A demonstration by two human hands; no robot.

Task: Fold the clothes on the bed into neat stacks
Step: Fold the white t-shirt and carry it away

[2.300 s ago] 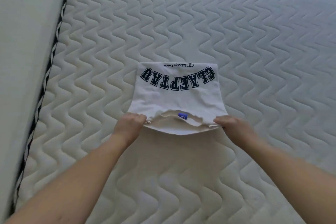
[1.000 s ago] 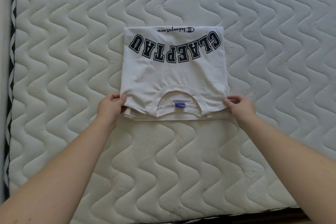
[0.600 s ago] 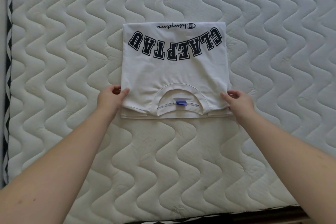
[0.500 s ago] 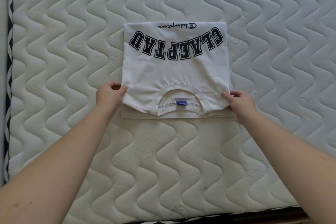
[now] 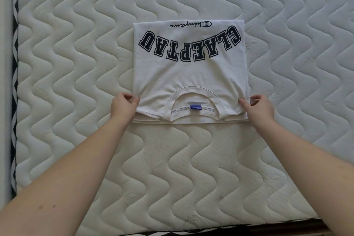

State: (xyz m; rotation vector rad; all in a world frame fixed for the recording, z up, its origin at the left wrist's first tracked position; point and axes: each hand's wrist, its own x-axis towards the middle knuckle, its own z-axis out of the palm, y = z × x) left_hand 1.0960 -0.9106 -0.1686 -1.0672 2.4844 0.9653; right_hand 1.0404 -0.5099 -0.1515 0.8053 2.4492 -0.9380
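A white T-shirt (image 5: 189, 74) with dark block letters lies folded into a rectangle on the quilted mattress (image 5: 76, 63). Its collar with a blue tag faces me at the near edge. My left hand (image 5: 123, 106) pinches the near left corner of the top layer. At the near right corner my right hand (image 5: 257, 106) pinches the same layer. Both corners sit slightly raised above the lower layers, whose edge shows as a thin strip below.
The mattress's near edge (image 5: 210, 230) with dark trim runs along the bottom of the view. A black-and-white piped edge (image 5: 15, 82) borders it on the left, beside a pale wall or frame.
The shirt was lowered flat onto the mattress with both hands at its near corners. Over the last second the hands stay at the corners and shift only slightly.
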